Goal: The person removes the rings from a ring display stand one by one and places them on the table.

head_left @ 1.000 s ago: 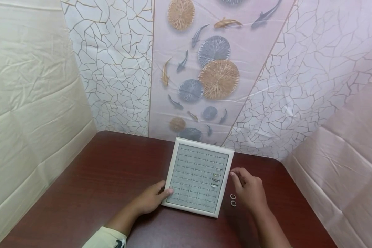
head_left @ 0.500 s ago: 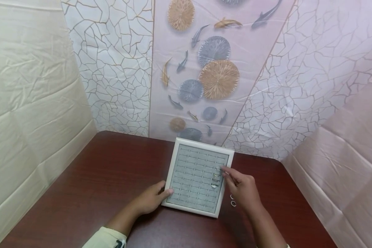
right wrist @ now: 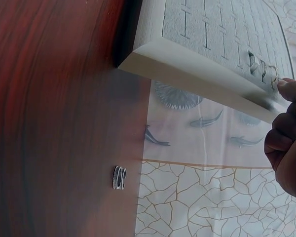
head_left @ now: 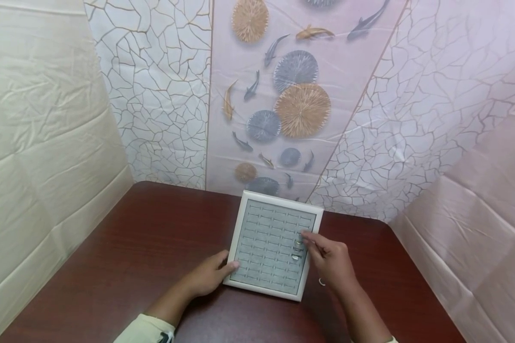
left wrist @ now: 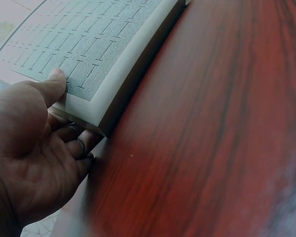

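Note:
A white-framed ring display tray (head_left: 269, 238) with grey slotted padding leans up, tilted toward me. My left hand (head_left: 208, 274) grips its lower left edge; in the left wrist view the thumb (left wrist: 55, 85) lies over the front and the fingers curl beneath. Near the tray's right side, my right hand (head_left: 332, 259) has thumb and forefinger together at a slot, where a ring is covered by the fingertips. Just below them, several silvery rings (head_left: 297, 249) sit in a column of slots. The right wrist view shows them as upright bands (right wrist: 263, 69) close to the thumb tip.
Two loose rings (right wrist: 119, 177) lie on the dark red wooden table (head_left: 154, 238), right of the tray; the head view shows part of one. A patterned cloth (head_left: 266, 95) hangs behind the table, with pale cloth (head_left: 47, 119) along the sides.
My right hand has moved left from beside the tray onto its ring column, its fingertips now over the top ring. The left hand and tray have stayed in place.

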`<state>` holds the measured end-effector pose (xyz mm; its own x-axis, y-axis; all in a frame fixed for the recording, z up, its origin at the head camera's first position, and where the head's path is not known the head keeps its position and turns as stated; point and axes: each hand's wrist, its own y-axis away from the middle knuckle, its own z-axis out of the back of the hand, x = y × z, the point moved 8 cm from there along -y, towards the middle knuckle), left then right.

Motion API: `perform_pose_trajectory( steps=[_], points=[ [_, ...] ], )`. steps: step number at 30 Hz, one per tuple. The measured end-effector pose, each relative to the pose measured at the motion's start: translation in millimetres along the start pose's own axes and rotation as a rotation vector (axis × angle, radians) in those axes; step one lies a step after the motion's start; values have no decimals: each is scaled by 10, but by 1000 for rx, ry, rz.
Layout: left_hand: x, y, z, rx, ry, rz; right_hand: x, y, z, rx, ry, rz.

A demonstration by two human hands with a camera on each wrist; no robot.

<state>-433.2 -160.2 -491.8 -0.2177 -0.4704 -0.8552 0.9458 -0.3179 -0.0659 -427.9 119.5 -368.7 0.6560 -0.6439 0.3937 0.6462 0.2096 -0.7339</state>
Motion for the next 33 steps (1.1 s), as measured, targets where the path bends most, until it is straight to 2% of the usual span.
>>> perform_pose_trajectory(
  steps=[7,14,17,33],
  points=[
    [13,8,-7,-1,-4,-8,0,-13,-46,25,27,-66],
    [17,6,-10,-8,-12,-2,-72,4,-90,105,47,-197],
    [17,7,-8,-9,-9,2,-94,20,-103,134,44,-229],
    [-2,20,-1,1,5,-3,-107,66,-112,171,-1,-185]
  ],
)
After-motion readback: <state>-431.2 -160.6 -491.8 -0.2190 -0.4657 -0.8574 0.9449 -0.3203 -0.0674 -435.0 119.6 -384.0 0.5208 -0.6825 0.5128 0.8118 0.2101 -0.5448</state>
